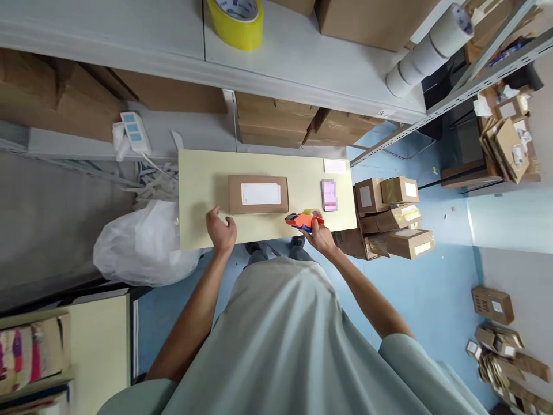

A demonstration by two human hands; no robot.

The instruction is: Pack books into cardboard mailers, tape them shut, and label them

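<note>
- At the near edge of the surface (196,173), the right hand (320,236) is wrapped around an orange and blue tape dispenser (302,221), whose front end points toward the left hand (222,231).
- Across from it, the left hand is empty, its fingers loosely bent and spread; whether it touches the surface, I cannot tell.
- Between the hands and just beyond them lies a brown box (235,196) with a white label (261,193) on its upper face. Neither hand appears to touch it, and the tape dispenser is just beside its near right corner. No gap shows on top, so its contents are hidden.
- The step in hand looks like taping work on this box. A next move with the tape dispenser would call for the left hand to steady the box while the right brings the front end onto a seam.
- Beyond the right hand, a phone (329,195) lies screen up, and past it a white slip (334,166).
- Left of the left hand, beside the surface, bulges a translucent plastic bag (142,248); what it holds cannot be told.
- Right of the right hand, labelled cartons (408,243) are piled on the blue floor (432,300), their contents out of sight.
- Farther ahead of both hands, a grey shelf (302,63) carries a yellow tape roll (242,37) and white rolls (427,52).
</note>
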